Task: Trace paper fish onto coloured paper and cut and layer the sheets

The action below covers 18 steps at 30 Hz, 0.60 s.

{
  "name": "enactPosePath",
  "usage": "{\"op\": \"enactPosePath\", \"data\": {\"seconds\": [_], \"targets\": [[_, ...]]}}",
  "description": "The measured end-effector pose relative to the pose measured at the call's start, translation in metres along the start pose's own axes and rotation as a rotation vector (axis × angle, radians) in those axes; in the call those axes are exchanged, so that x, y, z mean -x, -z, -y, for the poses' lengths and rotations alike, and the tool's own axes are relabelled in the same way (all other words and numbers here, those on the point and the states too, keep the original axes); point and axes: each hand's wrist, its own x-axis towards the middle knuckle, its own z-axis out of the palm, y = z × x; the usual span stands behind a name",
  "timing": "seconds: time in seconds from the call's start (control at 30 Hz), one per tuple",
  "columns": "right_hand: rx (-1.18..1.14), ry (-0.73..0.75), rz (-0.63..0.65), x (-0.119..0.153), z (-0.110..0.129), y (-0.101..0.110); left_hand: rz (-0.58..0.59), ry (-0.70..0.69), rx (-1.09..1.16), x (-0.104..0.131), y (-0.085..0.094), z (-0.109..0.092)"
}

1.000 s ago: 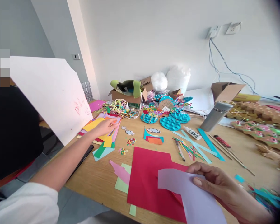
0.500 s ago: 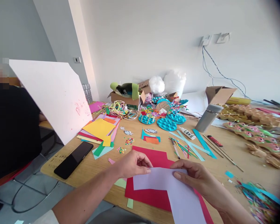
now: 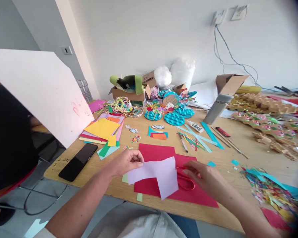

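Note:
My left hand [image 3: 131, 162] pinches the upper left edge of a pale lavender L-shaped sheet of paper [image 3: 164, 175], raised over the tabletop. Under it lies a larger red sheet of paper [image 3: 156, 151] with a stepped top edge. A pair of red-handled scissors [image 3: 187, 183] is at the lavender sheet's right side; the blades are hidden behind that sheet. My right hand [image 3: 196, 170] has thumb and fingers closed on the upper handle loop of the scissors.
A black phone [image 3: 78, 162] and stacked coloured paper [image 3: 101, 129] lie left. Farther back are paper strips [image 3: 198, 138], a glue bottle [image 3: 195, 126] and a steel flask [image 3: 217, 109]. Paper scraps [image 3: 270, 191] are heaped at right. A person in black sits left behind a white board [image 3: 39, 89].
My right hand has let go of the lavender paper and taken hold of the scissors. My left hand has shifted left with the paper. The view has tilted down.

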Motion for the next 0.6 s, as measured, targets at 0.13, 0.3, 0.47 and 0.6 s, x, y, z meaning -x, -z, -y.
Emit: {"op": "enactPosePath", "data": {"seconds": [0.13, 0.3, 0.47, 0.6], "targets": [[0.238, 0.232, -0.057, -0.001, -0.007, -0.028, 0.031, -0.009, 0.047, 0.005, 0.008, 0.003], [0.416, 0.348, -0.141, -0.002, -0.022, -0.048, 0.040, -0.012, 0.078, 0.013, 0.017, 0.002], [0.487, 0.384, -0.209, -0.002, -0.035, -0.056, 0.046, 0.000, 0.188, 0.020, 0.022, 0.002], [0.414, 0.353, -0.248, -0.001, -0.038, -0.062, 0.027, 0.005, 0.297, 0.024, 0.024, 0.001]]}}
